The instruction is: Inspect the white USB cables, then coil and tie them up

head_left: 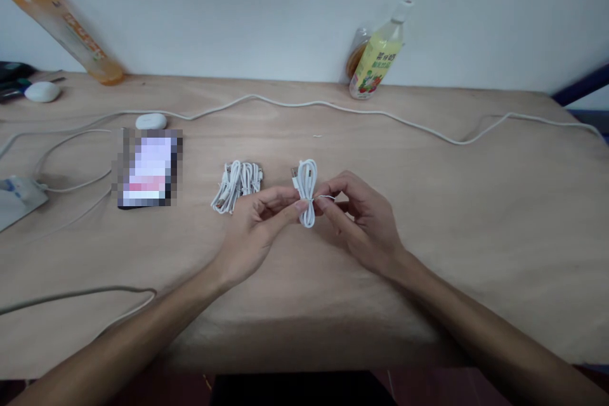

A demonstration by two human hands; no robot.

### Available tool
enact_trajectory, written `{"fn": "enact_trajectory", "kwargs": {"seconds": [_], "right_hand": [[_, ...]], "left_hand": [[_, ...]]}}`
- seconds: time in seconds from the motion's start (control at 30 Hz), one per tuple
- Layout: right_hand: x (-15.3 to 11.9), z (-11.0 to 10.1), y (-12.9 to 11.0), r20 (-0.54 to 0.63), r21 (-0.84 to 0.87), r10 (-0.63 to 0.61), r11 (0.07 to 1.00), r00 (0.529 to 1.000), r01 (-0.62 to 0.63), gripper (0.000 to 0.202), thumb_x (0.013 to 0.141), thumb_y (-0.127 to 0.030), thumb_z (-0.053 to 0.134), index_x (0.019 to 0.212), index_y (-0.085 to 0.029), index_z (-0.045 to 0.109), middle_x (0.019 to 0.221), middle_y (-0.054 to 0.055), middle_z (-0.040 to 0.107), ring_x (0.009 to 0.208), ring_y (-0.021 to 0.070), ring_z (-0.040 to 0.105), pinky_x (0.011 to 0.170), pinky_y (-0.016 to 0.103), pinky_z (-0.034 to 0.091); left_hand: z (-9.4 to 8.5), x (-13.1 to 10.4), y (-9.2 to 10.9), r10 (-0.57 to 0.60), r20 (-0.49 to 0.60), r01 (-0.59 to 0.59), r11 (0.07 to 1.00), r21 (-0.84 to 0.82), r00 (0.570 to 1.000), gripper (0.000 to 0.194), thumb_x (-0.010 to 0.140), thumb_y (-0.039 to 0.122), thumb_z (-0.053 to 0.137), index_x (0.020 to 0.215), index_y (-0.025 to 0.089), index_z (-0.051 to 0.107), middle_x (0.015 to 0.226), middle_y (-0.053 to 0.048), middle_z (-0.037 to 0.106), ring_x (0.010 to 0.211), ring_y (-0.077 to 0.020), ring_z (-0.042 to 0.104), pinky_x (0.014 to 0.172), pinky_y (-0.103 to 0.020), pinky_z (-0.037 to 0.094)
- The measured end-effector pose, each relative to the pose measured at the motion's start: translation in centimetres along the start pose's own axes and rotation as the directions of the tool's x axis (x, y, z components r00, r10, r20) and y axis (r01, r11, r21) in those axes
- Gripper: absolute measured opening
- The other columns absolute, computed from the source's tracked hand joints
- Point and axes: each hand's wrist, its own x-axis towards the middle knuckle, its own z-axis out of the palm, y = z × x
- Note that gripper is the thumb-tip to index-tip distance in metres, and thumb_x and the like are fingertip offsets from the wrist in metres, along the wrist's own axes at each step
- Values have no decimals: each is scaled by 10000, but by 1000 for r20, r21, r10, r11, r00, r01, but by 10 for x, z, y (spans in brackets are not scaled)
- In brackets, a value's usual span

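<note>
A coiled white cable (307, 179) with metal plugs at its upper end stands between my two hands over the wooden table. My left hand (266, 219) pinches the coil's left side near its middle, thumb in front. My right hand (359, 219) is closed at the coil's right side, thumb and index finger pressed on a thin white tie (326, 196) that runs around the coil's middle. Left of the coil, behind my left hand, several bundled white cables (242, 179) lie in a pile.
A phone (150, 168) and a white case (151, 121) lie left. An orange bottle (71, 35) and a yellow bottle (378, 57) lean against the wall. A long white cord (314, 103) crosses the table (476, 203). A power strip (21, 200) sits far left.
</note>
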Motion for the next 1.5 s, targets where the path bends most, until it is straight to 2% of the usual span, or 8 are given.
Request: {"fn": "enact_trajectory", "kwargs": {"seconds": [0.17, 0.47, 0.57, 0.67, 0.97, 1.2, 1.33, 1.5], "right_hand": [[1, -2, 2, -16, -10, -16, 1000, 1000, 16, 85, 1010, -193, 724, 935, -231, 734, 885, 0, 713, 769, 135, 674, 598, 237, 545], [-2, 6, -3, -66, 133, 195, 974, 978, -185, 34, 957, -269, 789, 962, -237, 779, 900, -1, 766, 753, 137, 696, 490, 201, 499], [-5, 10, -2, -131, 28, 120, 993, 984, -118, 51, 963, -213, 781, 928, -240, 808, 901, 2, 792, 753, 132, 715, 506, 202, 504], [-8, 13, -1, -177, -128, -43, 992, 983, 20, 132, 982, -133, 761, 957, -242, 832, 907, 5, 819, 723, 120, 704, 545, 218, 525], [-9, 13, 2, -131, -364, -283, 905, 950, 219, 150, 1002, -68, 737, 984, -200, 805, 876, 26, 813, 685, 122, 705, 529, 219, 543], [-8, 14, -1, -160, -362, -293, 906, 943, 220, 164, 968, -56, 730, 939, -209, 782, 854, 21, 793, 653, 118, 680, 508, 226, 533], [-8, 14, -1, -204, -285, -219, 946, 954, 156, 148, 952, -81, 741, 915, -217, 787, 809, 4, 754, 630, 114, 648, 490, 229, 502], [-6, 11, 2, -217, -196, -130, 977, 968, 87, 119, 941, -121, 761, 894, -224, 796, 758, -10, 716, 618, 116, 611, 496, 242, 467]], "left_hand": [[0, 0, 2, 9, -53, -6, 998, 57, 999, 182, 836, 340, 947, 881, 193, 851, 866, -40, 845, 838, -187, 747, 833, -286, 579], [3, 1, 0, 47, -105, -52, 998, -45, 993, 202, 776, 261, 977, 832, 194, 795, 786, 21, 790, 796, -136, 719, 851, -240, 586], [3, 1, -3, 55, -113, -62, 996, -59, 992, 185, 812, 227, 936, 781, 198, 756, 778, 28, 779, 768, -123, 704, 811, -233, 574], [2, 1, -6, 62, -110, -70, 995, -71, 992, 229, 808, 184, 920, 726, 200, 707, 755, 36, 771, 737, -111, 688, 772, -223, 559], [1, 1, -7, 81, -80, -82, 997, -10, 993, 185, 806, 157, 899, 736, 195, 731, 728, 39, 757, 714, -111, 678, 764, -232, 557], [3, -2, -5, 2, -53, -7, 996, -92, 999, 222, 811, 228, 950, 764, 187, 737, 766, 22, 779, 754, -119, 695, 789, -234, 558], [2, 0, -11, -55, 21, 58, 981, -186, 998, 183, 884, 299, 922, 893, 174, 789, 911, -29, 834, 903, -161, 766, 926, -282, 591], [2, 2, -12, -33, 91, 57, 958, -281, 995, 173, 928, 325, 892, 976, 173, 826, 1014, -53, 835, 973, -198, 774, 1005, -358, 610]]}}
